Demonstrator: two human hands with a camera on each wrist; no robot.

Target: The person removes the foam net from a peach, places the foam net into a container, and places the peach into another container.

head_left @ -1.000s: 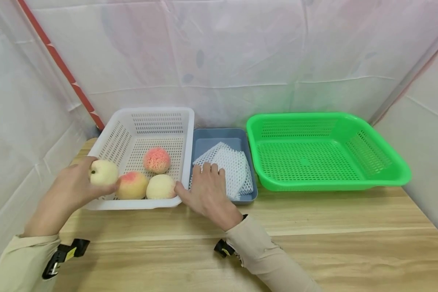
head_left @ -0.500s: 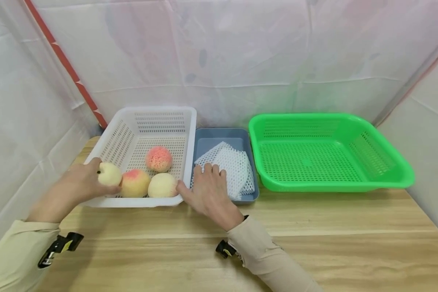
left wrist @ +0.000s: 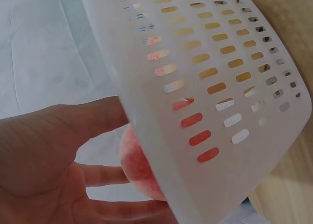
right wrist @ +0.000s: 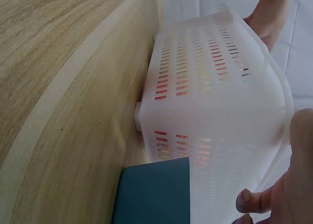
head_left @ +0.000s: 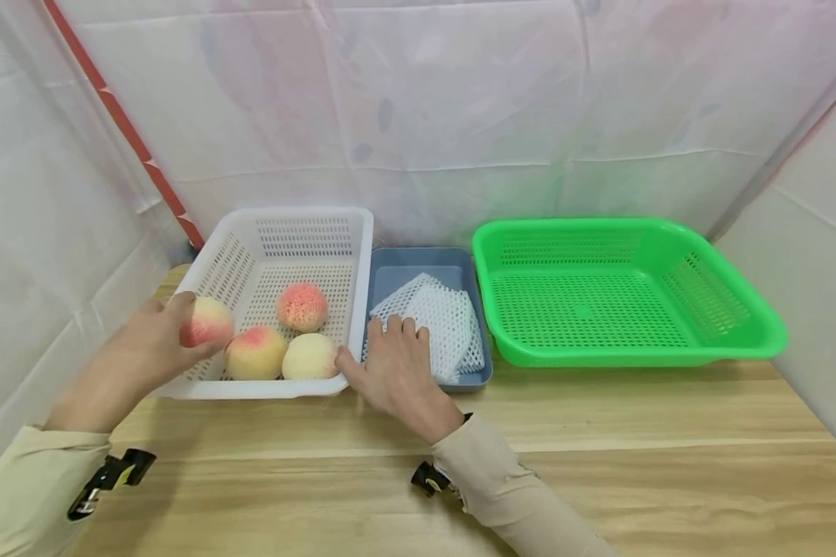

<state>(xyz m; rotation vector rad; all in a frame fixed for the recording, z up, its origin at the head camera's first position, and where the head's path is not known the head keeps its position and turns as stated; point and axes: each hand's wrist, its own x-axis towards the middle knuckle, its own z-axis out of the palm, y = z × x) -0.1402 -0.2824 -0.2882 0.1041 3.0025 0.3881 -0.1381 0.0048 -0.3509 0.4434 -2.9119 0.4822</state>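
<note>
In the head view my left hand (head_left: 139, 356) is at the near left corner of the white basket (head_left: 365, 271), thumb and fingers curved round a pink-and-cream peach (head_left: 207, 319). In the left wrist view that peach (left wrist: 139, 165) shows above the basket rim and through its slots. My right hand (head_left: 397, 379) lies with loose fingers over the white foam net sleeves (head_left: 442, 317) in the blue-grey tray (head_left: 421, 253). Its thumb touches the basket rim, beside a pale peach (head_left: 310, 357). A yellow-pink peach (head_left: 255, 353) and a pink one (head_left: 303, 307) lie in the basket.
A green basket (head_left: 522, 357) stands to the right of the tray. The wooden table (head_left: 599, 449) extends in front of the containers. White sheeting (head_left: 460, 93) hangs behind and at both sides, with a red strip (head_left: 125, 128) at the left.
The peach at my left hand has turned, from its pale stem side to a pink side, and has shifted slightly right since the first frame. My right hand has stayed in place.
</note>
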